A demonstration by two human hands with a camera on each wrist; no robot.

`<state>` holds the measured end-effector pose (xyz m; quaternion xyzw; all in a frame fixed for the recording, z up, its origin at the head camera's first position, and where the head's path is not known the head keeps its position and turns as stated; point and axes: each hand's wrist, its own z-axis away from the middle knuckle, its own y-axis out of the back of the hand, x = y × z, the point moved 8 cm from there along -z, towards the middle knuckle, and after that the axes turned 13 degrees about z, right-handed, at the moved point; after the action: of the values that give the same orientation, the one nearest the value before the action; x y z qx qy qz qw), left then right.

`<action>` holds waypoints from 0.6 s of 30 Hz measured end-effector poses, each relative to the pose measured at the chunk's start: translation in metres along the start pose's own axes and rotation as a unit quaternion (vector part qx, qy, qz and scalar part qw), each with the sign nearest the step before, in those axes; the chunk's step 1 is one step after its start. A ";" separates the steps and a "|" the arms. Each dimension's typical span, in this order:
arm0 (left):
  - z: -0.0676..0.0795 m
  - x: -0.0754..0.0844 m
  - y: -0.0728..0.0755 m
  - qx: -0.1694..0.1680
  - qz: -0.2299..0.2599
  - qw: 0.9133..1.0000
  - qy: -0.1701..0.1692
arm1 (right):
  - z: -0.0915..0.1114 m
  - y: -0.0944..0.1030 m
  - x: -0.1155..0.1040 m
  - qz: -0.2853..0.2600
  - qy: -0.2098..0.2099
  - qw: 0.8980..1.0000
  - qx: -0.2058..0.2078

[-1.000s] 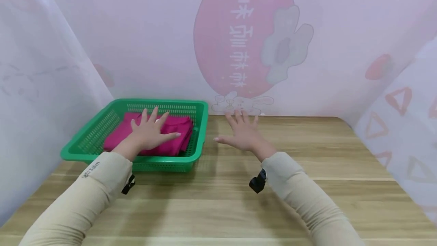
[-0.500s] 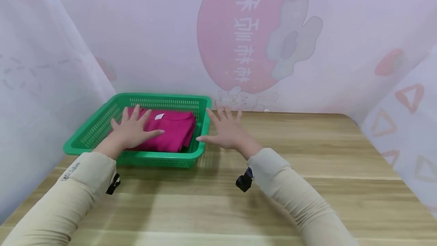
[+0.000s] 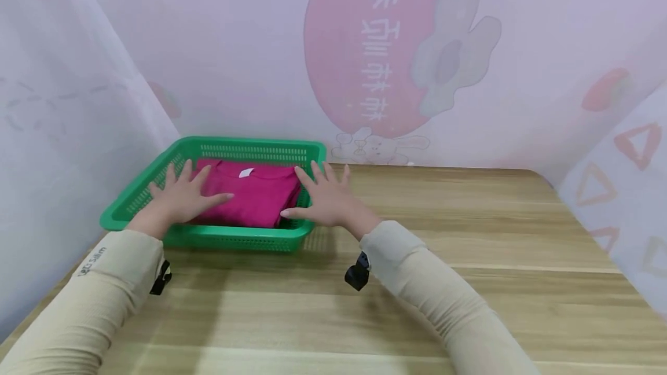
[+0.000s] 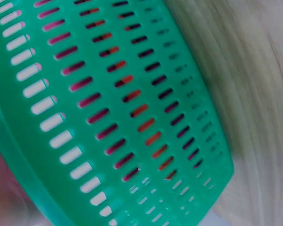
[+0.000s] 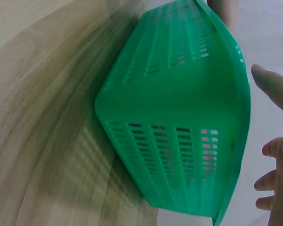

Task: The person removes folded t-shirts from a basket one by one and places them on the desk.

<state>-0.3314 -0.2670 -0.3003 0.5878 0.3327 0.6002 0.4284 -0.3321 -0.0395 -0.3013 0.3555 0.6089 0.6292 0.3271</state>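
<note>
A folded magenta garment [image 3: 257, 198] with a small white label lies in a green slotted plastic basket [image 3: 229, 238]. My left hand [image 3: 179, 198] hovers over the basket's left part, fingers spread, overlapping the garment's left side. Over the basket's right rim is my right hand [image 3: 330, 198], also with fingers spread. In the right wrist view its thumb and fingertips [image 5: 271, 87] stand apart from the basket's rim [image 5: 240, 117]. Through the slots of the basket wall [image 4: 108, 99] in the left wrist view, magenta and some orange show. Neither hand holds anything.
The basket stands on a wood-grain table [image 3: 469, 282], at its back left. A pale printed curtain [image 3: 234, 62] hangs behind the table and along both sides. Each wrist carries a small black camera [image 3: 357, 274].
Both hands have moved left. The right one has gone from beside the basket to over its right rim; the left one from the garment's middle toward its left side. The view has shifted slightly.
</note>
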 end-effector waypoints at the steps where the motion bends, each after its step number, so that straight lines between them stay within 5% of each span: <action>1: 0.000 -0.002 0.000 -0.001 0.002 1.000 0.003 | -0.002 0.000 -0.003 0.003 0.002 1.000 -0.002; 18: -0.005 -0.034 -0.001 -0.042 0.094 0.994 0.032 | -0.026 -0.015 -0.037 0.059 0.018 0.998 -0.014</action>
<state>-0.3382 -0.2971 -0.3165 0.5786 0.2638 0.6697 0.3834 -0.3342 -0.0838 -0.3186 0.3741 0.5838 0.6625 0.2835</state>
